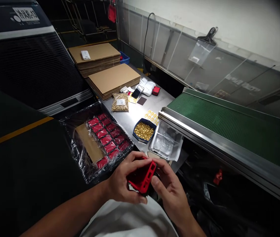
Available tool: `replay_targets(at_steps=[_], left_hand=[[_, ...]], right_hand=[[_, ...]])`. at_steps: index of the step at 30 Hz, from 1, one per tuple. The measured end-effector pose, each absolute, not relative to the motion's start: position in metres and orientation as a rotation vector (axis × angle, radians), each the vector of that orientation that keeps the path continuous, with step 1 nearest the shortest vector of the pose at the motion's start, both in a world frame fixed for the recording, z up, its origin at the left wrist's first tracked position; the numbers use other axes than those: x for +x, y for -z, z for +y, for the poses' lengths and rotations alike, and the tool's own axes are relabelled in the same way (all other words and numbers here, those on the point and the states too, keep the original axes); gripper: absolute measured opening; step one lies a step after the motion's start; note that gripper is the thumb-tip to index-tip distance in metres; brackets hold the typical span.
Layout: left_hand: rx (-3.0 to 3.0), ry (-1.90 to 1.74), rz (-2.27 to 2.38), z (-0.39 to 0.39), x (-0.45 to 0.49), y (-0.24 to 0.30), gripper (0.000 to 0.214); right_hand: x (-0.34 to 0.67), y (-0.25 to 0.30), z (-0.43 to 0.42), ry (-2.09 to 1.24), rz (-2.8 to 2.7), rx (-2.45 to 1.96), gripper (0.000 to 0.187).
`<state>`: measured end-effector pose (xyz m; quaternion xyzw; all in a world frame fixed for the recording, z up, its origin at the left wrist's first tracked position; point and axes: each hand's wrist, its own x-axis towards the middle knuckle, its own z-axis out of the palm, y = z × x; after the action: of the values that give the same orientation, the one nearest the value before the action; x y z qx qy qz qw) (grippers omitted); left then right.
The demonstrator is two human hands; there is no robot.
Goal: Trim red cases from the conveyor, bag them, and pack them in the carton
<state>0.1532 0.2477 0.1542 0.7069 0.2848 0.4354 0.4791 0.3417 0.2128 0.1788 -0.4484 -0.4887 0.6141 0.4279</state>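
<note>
Both hands hold a red plastic case with a dark edge, tilted in front of my body. Several cutouts run along its near red wall, and its hollow inside looks dark. My left hand grips the case from the left, thumb below and fingers over the top. On the right side, my right hand presses it between thumb and fingers. Beyond the hands stands a dark blue bin of small gold-coloured metal parts. Beside it is a white tray with clear plastic bags.
To the left, a plastic-lined crate holds rows of red cases. A green conveyor belt runs along the right. On the metal table lie a bag of gold parts, a phone, round yellow stickers and stacked cardboard.
</note>
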Motion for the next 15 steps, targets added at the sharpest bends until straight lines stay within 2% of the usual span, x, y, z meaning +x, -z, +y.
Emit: replay_targets(at_steps=[3, 4, 8, 10, 12, 13, 15], left_hand=[[1.733, -1.075, 0.679, 0.2442, 0.1541, -0.1558, 0.089], [1.741, -1.077, 0.679, 0.2433, 0.1543, -0.1564, 0.089], [1.798, -1.082, 0.67, 0.2415, 0.1548, -0.1584, 0.093], [1.819, -1.08, 0.657, 0.2413, 0.1551, -0.1591, 0.094], [1.845, -1.081, 0.655, 0.2407, 0.1555, -0.1597, 0.095], [1.865, -1.079, 0.658, 0.24, 0.1556, -0.16, 0.095], [1.915, -1.077, 0.677, 0.2382, 0.156, -0.1608, 0.095]], right_hand=[[0.3441, -0.1822, 0.2099, -1.43, -1.343, -1.139, 0.06], [0.3451, -0.1829, 0.2099, -1.421, -1.358, -1.141, 0.061], [0.3485, -0.184, 0.212, -1.489, -1.256, -1.162, 0.025], [0.3493, -0.184, 0.2125, -1.46, -1.263, -1.141, 0.027], [0.3494, -0.1842, 0.2128, -1.398, -1.331, -1.111, 0.04], [0.3494, -0.1844, 0.2133, -1.382, -1.344, -1.109, 0.041], [0.3497, -0.1846, 0.2153, -1.392, -1.304, -1.139, 0.024]])
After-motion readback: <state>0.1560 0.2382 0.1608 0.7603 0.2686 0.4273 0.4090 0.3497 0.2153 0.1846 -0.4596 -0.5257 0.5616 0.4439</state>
